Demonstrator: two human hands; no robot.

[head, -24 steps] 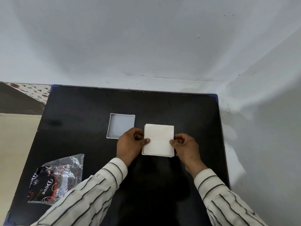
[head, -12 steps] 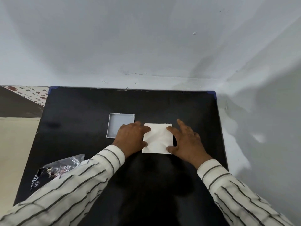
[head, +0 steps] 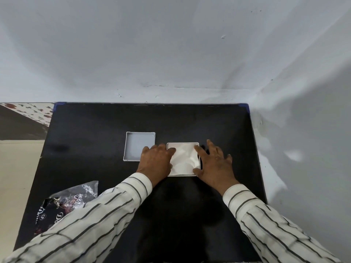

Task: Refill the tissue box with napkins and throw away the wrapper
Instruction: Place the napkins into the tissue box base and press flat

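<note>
A stack of white napkins [head: 183, 158] lies inside a square white tissue box [head: 182, 143] at the middle of the black table [head: 95, 130]; the top napkin is creased. My left hand [head: 156, 161] rests flat on the napkins' left edge, fingers spread. My right hand [head: 213, 164] presses flat on their right edge, fingers spread too. The box's shallow white lid [head: 139, 146] lies upturned just left of the box, partly under my left fingers. The crumpled clear and black wrapper [head: 64, 202] lies at the table's near left, partly hidden by my left sleeve.
White walls close in behind the table and on its right side. Beyond the table's left edge I see beige floor [head: 17, 177] and a patterned strip [head: 32, 111].
My hands went from pinching the napkin stack by its sides to pressing flat on top of it. The stack has sunk into the box, and its rim now shows around it.
</note>
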